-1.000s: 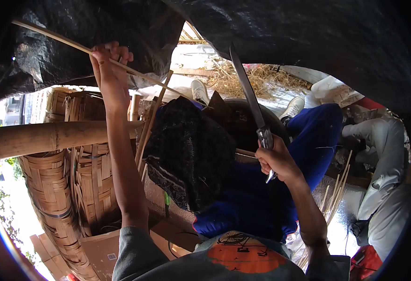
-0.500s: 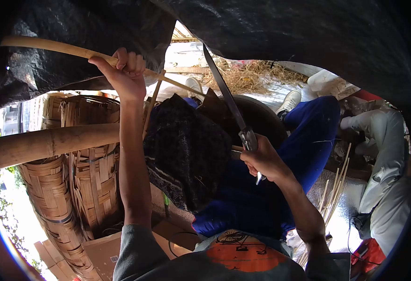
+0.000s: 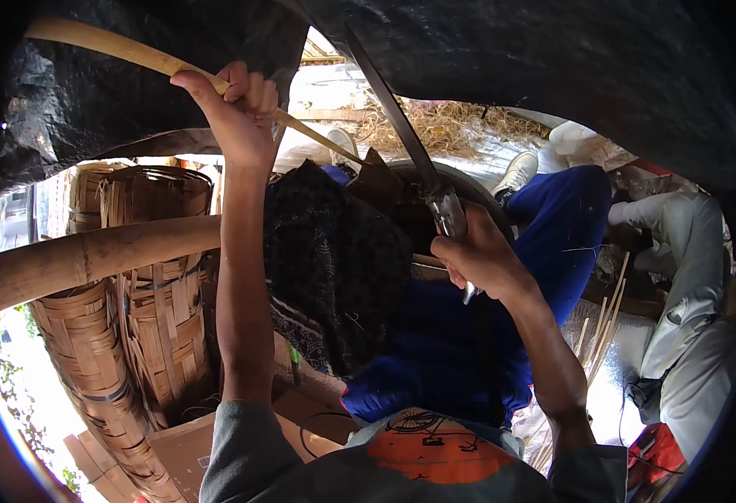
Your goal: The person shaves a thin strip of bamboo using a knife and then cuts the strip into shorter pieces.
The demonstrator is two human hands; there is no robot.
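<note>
Raised at the upper left, my left hand [image 3: 246,121] is closed round a long pale bamboo strip [image 3: 108,49]. The strip runs from the top left down to the right, its thinner end reaching a pointed brown piece [image 3: 374,178] beyond my lap. My right hand [image 3: 478,253] grips the handle of a long knife [image 3: 395,113], its narrow dark blade pointing up and away, the tip against the dark sheet. In this view the blade stands to the right of the strip. A dark patterned cloth [image 3: 334,260] lies over my leg between my arms.
Tall woven bamboo baskets [image 3: 166,318] stand at left behind a thick bamboo pole [image 3: 99,251]. Black sheeting [image 3: 552,59] hangs overhead. Shavings [image 3: 443,134] lie ahead. Thin bamboo sticks [image 3: 607,323] and another person's leg [image 3: 682,268] are at right. A cardboard box [image 3: 185,448] sits lower left.
My left hand and the bamboo strip have shifted a little up and right. My right hand has risen, carrying the knife upward and slightly left at its tip.
</note>
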